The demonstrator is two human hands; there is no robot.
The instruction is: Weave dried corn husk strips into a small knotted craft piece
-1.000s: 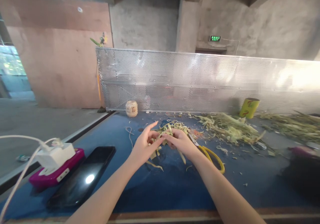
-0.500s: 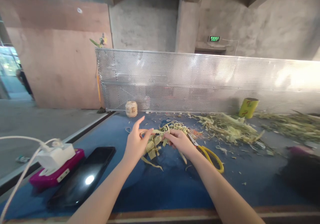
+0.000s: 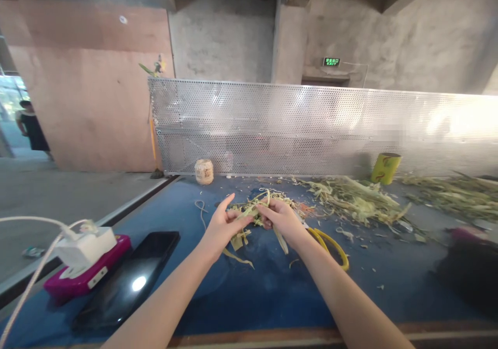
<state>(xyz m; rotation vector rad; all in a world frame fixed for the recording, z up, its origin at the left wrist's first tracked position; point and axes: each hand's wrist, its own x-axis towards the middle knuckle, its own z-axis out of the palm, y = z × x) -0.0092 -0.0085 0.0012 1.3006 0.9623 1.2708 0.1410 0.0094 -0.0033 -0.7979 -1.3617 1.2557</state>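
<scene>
Over a heap of pale scraps, my left hand point(image 3: 218, 232) pinches a yellow-green husk strip point(image 3: 252, 211) between thumb and fingers, one finger raised. Close beside it, my right hand point(image 3: 283, 223) has its thumb and fingertips closed on the same husk work; a thin end loops up above the fingers. A flat husk strip point(image 3: 280, 241) hangs below the right hand. Scissors with yellow handles point(image 3: 337, 250) lie partly behind the right forearm. Left of the heap is a thin pale string point(image 3: 201, 211). The fingers hide where the strips meet.
A string spool point(image 3: 204, 171) stands at the back of the blue table point(image 3: 249, 297), and a yellow can point(image 3: 386, 168) at the back right. Husk piles point(image 3: 354, 198) lie on the right. Left are a phone point(image 3: 132, 276) and a magenta power strip point(image 3: 87, 284). A person point(image 3: 33, 126) stands far left.
My left hand has turned and moved slightly right and down, closer to my right hand. The string on the left shows more. The far person is more fully in view.
</scene>
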